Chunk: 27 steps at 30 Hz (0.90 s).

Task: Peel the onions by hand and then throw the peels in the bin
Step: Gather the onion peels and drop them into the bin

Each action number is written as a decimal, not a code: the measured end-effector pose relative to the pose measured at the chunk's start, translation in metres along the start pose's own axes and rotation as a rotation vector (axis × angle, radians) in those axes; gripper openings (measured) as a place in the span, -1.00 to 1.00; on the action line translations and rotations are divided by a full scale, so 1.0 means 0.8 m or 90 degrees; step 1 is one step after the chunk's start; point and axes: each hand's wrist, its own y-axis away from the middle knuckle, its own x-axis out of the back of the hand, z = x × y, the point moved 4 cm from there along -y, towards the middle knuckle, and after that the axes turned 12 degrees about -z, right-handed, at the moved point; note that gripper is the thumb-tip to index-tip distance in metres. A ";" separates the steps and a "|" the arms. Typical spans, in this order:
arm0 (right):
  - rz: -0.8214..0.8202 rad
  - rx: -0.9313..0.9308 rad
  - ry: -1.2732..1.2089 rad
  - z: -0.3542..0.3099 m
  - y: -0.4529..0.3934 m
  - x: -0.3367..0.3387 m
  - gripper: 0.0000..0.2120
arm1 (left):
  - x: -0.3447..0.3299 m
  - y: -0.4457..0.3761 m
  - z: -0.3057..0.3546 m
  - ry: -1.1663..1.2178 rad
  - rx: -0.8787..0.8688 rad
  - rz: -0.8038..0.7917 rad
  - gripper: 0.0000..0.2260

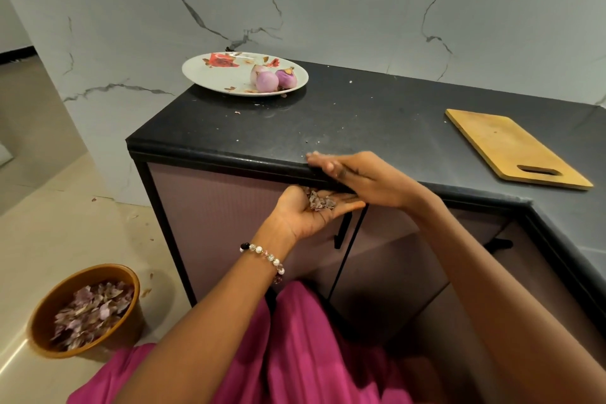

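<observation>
Head view: your left hand [311,210] is cupped, palm up, below the table [360,121] edge, carrying peels [319,202]; your right hand [347,174], fingers straight, sweeps scraps off the edge. Peeled onions [267,80] sit on the far plate [213,75]. Risk: scraps overshooting your palm onto the floor, since the bin [83,308] stands well left.

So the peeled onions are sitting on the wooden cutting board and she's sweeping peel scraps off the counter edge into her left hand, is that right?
Not quite. In the head view the peeled onions sit on the floral plate, not the cutting board, which lies bare. The rest holds: the right hand sweeps at the counter edge and the cupped left hand holds peel scraps.
</observation>
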 end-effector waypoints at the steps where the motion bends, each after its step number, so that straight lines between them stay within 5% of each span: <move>1: 0.026 -0.010 0.015 0.002 0.001 0.003 -0.55 | -0.002 0.003 0.000 -0.007 0.005 0.003 -0.57; 6: 0.000 0.083 0.005 -0.007 0.009 -0.031 -0.65 | 0.008 0.009 0.011 -0.018 -0.039 0.072 -0.66; 12: 0.405 0.042 -0.489 -0.019 0.000 -0.078 -0.79 | 0.037 0.042 0.029 0.002 -0.080 0.077 -0.72; 14: 0.453 0.053 -0.703 -0.031 -0.020 -0.105 -0.83 | 0.054 0.064 0.039 0.038 -0.106 0.062 -0.72; 20: 0.297 0.022 -1.061 -0.086 -0.126 -0.198 -0.87 | 0.137 0.163 0.107 0.097 -0.291 0.197 -0.51; 27: -0.006 -0.104 -1.042 -0.156 -0.294 -0.333 -0.82 | 0.302 0.303 0.223 0.107 -0.517 0.409 -0.69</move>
